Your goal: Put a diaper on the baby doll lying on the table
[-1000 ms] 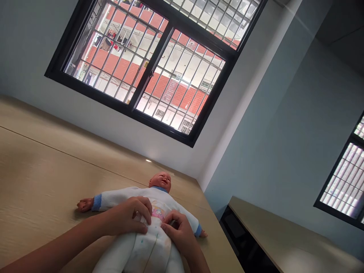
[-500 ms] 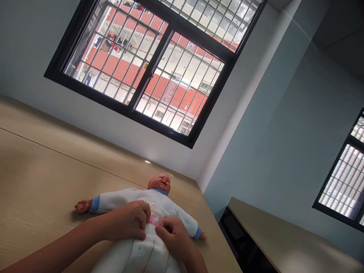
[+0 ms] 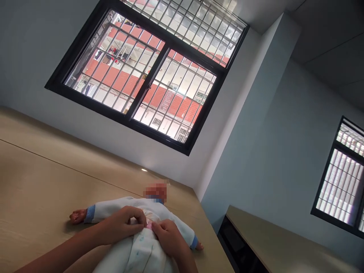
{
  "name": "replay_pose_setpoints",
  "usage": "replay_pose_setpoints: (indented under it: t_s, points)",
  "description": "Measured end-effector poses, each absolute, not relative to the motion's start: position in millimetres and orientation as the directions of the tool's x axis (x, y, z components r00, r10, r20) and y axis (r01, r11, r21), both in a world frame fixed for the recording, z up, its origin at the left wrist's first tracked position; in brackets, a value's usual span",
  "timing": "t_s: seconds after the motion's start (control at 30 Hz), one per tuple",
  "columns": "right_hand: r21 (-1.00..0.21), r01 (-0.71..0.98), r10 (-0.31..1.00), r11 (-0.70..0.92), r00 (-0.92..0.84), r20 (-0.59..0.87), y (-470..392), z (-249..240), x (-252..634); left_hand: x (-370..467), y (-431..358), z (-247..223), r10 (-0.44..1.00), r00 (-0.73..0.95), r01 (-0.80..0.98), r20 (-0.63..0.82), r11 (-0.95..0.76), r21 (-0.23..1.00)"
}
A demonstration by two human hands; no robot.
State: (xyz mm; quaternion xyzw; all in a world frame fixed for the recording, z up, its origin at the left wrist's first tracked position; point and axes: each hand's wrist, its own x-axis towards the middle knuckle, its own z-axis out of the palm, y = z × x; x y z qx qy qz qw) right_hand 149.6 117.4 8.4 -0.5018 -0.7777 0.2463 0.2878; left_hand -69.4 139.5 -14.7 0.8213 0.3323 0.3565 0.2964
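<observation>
A baby doll [image 3: 113, 210] in a white romper with blue cuffs lies on its back on a light wooden table [image 3: 36, 189], arms spread, head toward the wall. My left hand [image 3: 121, 225] pinches the romper fabric at the doll's chest. Beside it, my right hand [image 3: 167, 237] grips the same front of the romper, fingertips nearly touching the left hand's. The doll's legs run off the bottom edge of the view.
The table meets a white wall below a barred black-framed window [image 3: 148, 76]. To the right is a gap, then a second wooden counter [image 3: 270, 242] along the side wall. Another barred window [image 3: 341, 178] is at far right.
Both hands have slid up the doll's front from the belly to the chest and drawn closer together. The view has tilted slightly, so the doll sits lower.
</observation>
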Motion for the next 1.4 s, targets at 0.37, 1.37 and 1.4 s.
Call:
replay_pose_setpoints:
  t_s: [0.37,1.37,1.4]
  points:
    - [-0.803,0.462,0.916,0.377,-0.060,0.396,133,1,167,-73,134,-9,0.808,0.336,0.381,0.485,-0.587,0.714]
    - [-0.689,0.676,0.949,0.263,-0.055,0.309,120,-1,155,-52,147,-20,0.872,0.245,0.285,0.423,-0.482,0.829]
    - [-0.685,0.676,0.946,0.272,-0.058,0.319,121,-1,155,-50,144,-18,0.873,0.240,0.307,0.425,-0.483,0.820]
